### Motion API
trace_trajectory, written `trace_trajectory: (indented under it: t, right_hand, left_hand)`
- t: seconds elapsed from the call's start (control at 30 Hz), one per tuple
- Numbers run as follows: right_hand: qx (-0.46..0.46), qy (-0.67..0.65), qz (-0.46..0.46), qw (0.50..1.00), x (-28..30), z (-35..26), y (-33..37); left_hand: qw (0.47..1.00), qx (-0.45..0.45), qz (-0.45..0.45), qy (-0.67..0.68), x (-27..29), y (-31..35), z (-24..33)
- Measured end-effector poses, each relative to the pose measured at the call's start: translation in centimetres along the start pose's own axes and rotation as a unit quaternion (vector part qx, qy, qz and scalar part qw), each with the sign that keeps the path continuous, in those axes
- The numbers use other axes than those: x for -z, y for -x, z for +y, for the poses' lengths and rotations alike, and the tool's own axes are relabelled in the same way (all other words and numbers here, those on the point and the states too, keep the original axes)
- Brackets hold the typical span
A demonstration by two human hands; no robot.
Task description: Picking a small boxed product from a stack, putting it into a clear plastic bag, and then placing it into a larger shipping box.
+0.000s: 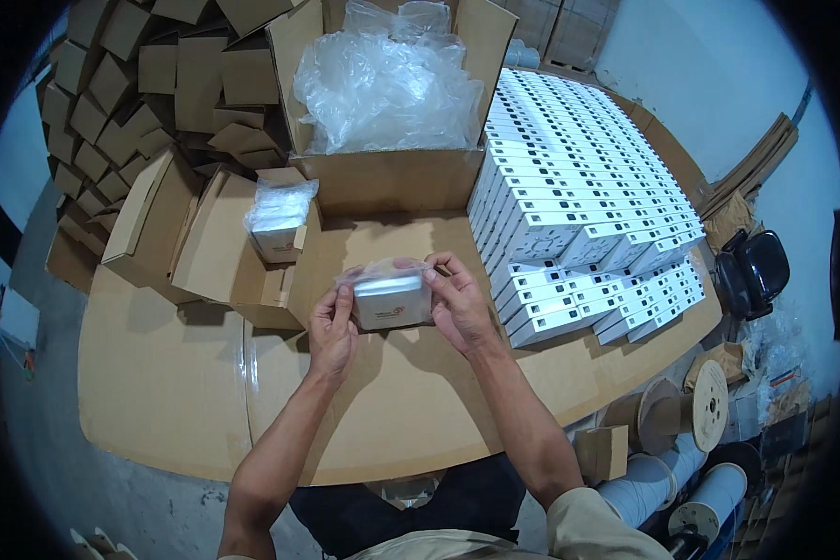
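Between my two hands, over the cardboard-covered table, is a small white box in a clear plastic bag. My left hand pinches the bag at its upper left corner, thumb on the near side. At the upper right, my right hand grips the bag's edge between thumb and fingers. The bag's loose top lies folded along the box's far edge. Just left of my hands stands an open brown carton, with several bagged white boxes inside it.
Beyond my hands, a large open carton is heaped with clear plastic bags. Rows of stacked white boxes fill the table's right side. Many brown cartons are piled at far left. Cable spools stand at lower right.
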State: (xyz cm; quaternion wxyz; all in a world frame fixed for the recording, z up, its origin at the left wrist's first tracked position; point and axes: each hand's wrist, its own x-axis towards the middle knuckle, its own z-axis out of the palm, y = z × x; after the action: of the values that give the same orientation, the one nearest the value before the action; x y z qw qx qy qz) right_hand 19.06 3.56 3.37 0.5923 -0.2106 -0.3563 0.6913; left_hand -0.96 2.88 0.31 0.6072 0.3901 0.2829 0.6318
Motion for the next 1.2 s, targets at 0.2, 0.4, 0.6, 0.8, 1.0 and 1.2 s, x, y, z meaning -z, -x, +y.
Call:
trace_trajectory:
  t: [0.2,0.4,0.6,0.8,1.0,1.2]
  right_hand:
    - [-0.011,0.227,0.003,0.974,-1.0,-0.6,0.6]
    - [-0.061,0.296,-0.007,0.953,-0.3,-1.2,0.7]
    - [-0.062,0.380,-0.031,0.922,-0.5,-2.9,1.2]
    - [-0.052,0.397,-0.036,0.916,-0.1,-2.9,0.9]
    - [-0.029,0.318,-0.032,0.947,0.7,-2.1,0.5]
    - [-0.002,0.260,-0.014,0.965,0.9,-0.8,0.2]
  left_hand:
    - [0.999,0.017,-0.008,-0.041,-1.0,0.2,1.0]
    - [0.986,0.062,-0.019,-0.152,-0.8,0.7,1.8]
    - [0.978,-0.017,-0.089,-0.190,-0.9,0.5,2.2]
    - [0.970,-0.030,-0.064,-0.234,-0.8,0.6,2.5]
    - [0.981,-0.028,-0.031,-0.190,-0.8,0.6,2.0]
    - [0.988,0.007,0.019,-0.154,-0.2,0.0,0.6]
